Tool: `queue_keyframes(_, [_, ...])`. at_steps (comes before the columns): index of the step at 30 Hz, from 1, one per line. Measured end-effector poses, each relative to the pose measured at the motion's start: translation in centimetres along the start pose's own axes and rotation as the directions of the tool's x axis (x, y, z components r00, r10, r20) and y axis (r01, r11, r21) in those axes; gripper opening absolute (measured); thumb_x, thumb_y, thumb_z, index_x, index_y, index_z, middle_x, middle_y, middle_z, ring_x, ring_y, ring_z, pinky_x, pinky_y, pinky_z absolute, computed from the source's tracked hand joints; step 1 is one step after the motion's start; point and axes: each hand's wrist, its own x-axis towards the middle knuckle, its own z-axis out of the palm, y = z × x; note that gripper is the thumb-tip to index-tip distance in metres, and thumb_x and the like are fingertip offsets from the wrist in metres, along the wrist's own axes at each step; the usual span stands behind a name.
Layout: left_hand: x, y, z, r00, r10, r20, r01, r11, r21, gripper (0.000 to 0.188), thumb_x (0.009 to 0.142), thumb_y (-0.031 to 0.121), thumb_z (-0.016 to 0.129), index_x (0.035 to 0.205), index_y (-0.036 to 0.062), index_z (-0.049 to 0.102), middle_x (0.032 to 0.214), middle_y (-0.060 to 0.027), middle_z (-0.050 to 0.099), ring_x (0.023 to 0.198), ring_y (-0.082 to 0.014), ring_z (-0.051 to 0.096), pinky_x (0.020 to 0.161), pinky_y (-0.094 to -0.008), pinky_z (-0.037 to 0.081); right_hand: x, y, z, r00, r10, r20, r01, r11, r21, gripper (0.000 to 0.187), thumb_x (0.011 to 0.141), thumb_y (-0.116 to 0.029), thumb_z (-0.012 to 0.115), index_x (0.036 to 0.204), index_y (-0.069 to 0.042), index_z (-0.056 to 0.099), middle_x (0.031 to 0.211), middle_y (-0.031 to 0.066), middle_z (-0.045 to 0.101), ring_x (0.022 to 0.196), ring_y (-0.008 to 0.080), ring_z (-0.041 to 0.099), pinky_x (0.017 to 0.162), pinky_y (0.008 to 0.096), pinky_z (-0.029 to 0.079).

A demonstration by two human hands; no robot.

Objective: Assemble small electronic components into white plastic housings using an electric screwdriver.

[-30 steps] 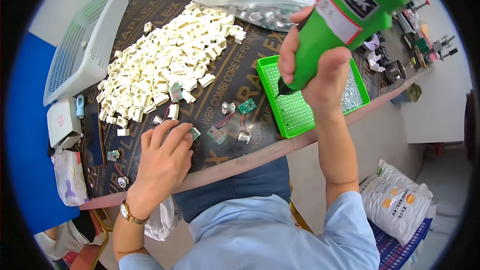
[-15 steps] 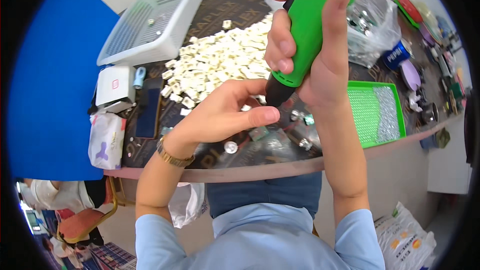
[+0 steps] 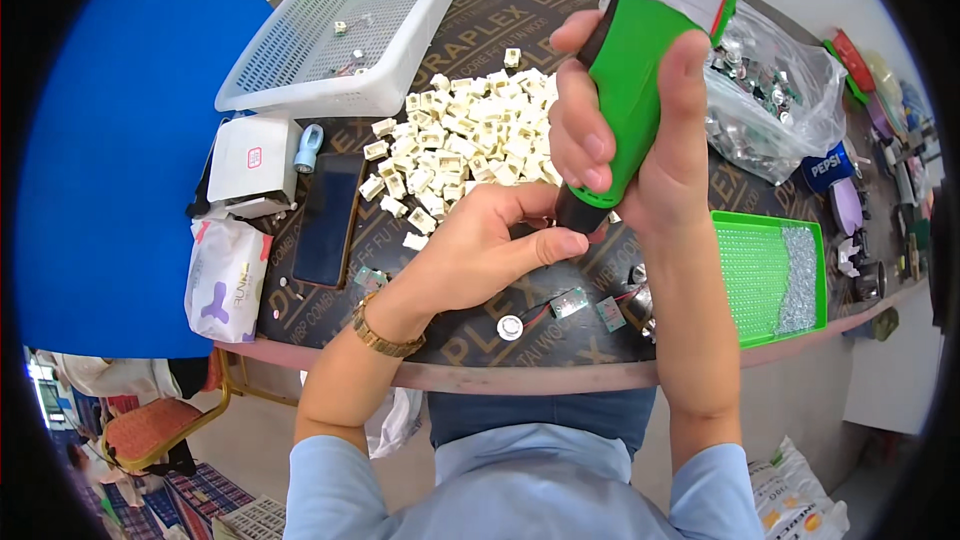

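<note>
My right hand is wrapped round a green electric screwdriver, held nose down and tilted over the table. Its black nose meets my left hand, where thumb and fingertips are closed around the tip. Whatever the left fingers hold is hidden by them and the nose. Behind the left hand lies a heap of cream plastic housings. Closer to the table edge are a small green circuit board wired to a round silvery disc, and another board beside my right forearm.
A green tray of tiny metal pieces lies to the right, below a clear bag of parts and a blue can. At left are a white basket, white box, dark phone and tissue pack.
The whole view has shifted, so the table things appear lower and mostly further right. Both hands keep their hold, meeting at the screwdriver's nose.
</note>
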Motion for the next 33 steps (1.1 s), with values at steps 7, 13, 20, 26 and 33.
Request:
queue_keyframes(7, [0.1,-1.4,0.6,0.962,0.252,-0.110,-0.186,0.891,0.414,0.027,0.087,0.015,0.073,0.107,-0.0028,0.068,0.094,-0.0164,0.068,0.087,-0.0270,0.064,0.080,-0.0353,0.050,-1.2,0.6,0.8,0.983,-0.175,-0.057,0.143,0.921,-0.362,0.073,0.095,-0.065,0.050,0.117,0.005,0.053,0.059,0.0024,0.050,0.044,0.0086,0.046,0.040,0.0222,0.037])
queue_keyframes(13, [0.0,-1.6,1.4,0.958,0.188,-0.216,-0.094,0.919,0.382,0.027,0.085,0.015,0.074,0.106,-0.0019,0.069,0.093,-0.0166,0.068,0.087,-0.0270,0.064,0.080,-0.0362,0.049,-1.3,1.4,0.6,0.975,-0.212,-0.070,0.160,0.882,-0.444,0.070,0.095,-0.061,0.054,0.115,0.006,0.056,0.062,0.0024,0.053,0.050,0.0075,0.049,0.046,0.0213,0.037])
queue_keyframes(20, [0.1,-2.0,1.8,0.935,0.242,-0.259,-0.124,0.908,0.400,0.024,0.084,0.013,0.074,0.102,-0.0032,0.070,0.091,-0.0167,0.068,0.088,-0.0290,0.063,0.078,-0.0376,0.049,-1.2,1.7,0.9,0.970,-0.219,-0.103,0.154,0.887,-0.436,0.071,0.095,-0.062,0.054,0.115,0.006,0.056,0.062,0.0019,0.052,0.049,0.0078,0.047,0.046,0.0220,0.036])
queue_keyframes(26, [0.2,-1.9,1.8,0.929,0.274,-0.251,-0.136,0.879,0.456,0.021,0.084,0.012,0.073,0.099,-0.0027,0.069,0.089,-0.0167,0.068,0.088,-0.0310,0.061,0.076,-0.0391,0.048,-1.1,2.1,0.5,0.963,-0.222,-0.153,0.187,0.959,-0.214,0.031,0.092,-0.026,0.073,0.105,0.001,0.065,0.066,-0.0007,0.058,0.052,0.0044,0.050,0.047,0.0207,0.036])
queue_keyframes(33, [0.3,-2.3,1.8,0.918,0.299,-0.261,-0.144,0.863,0.485,0.020,0.085,0.012,0.073,0.098,-0.0019,0.069,0.089,-0.0158,0.068,0.086,-0.0313,0.060,0.076,-0.0397,0.048,-1.2,2.2,0.5,0.961,-0.222,-0.162,0.187,0.960,-0.208,0.032,0.091,-0.025,0.075,0.106,0.001,0.065,0.067,-0.0008,0.059,0.052,0.0043,0.050,0.046,0.0206,0.036])
